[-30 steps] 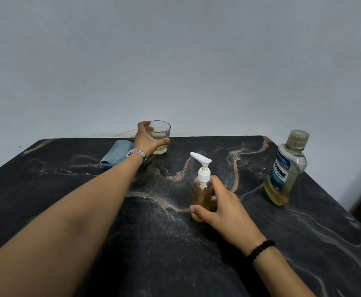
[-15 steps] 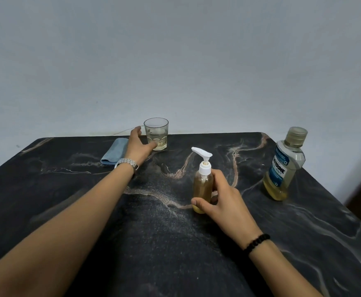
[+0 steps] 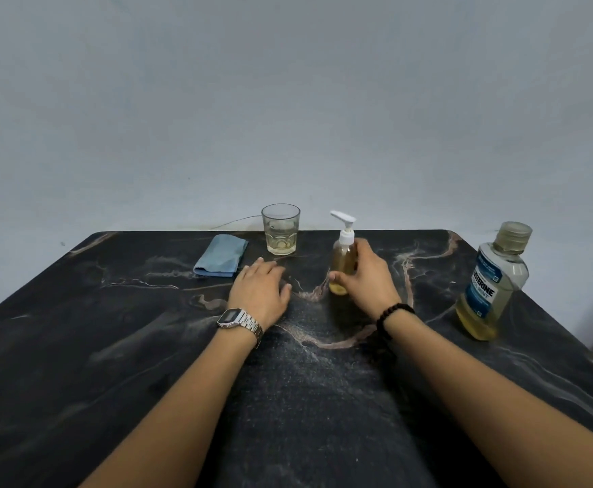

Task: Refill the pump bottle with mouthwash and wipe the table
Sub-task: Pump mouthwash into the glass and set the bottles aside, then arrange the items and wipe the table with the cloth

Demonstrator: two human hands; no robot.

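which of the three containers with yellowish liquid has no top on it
The clear drinking glass near the table's far edge: its rim is open. The small amber pump bottle carries a white pump, and the large clear mouthwash bottle has its cap on.

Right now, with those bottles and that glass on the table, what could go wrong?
The right hand grips the tall, narrow amber pump bottle; a nudge could tip it. The clear drinking glass stands uncovered just beyond the left hand, so a careless reach might spill it onto the black marbled table.
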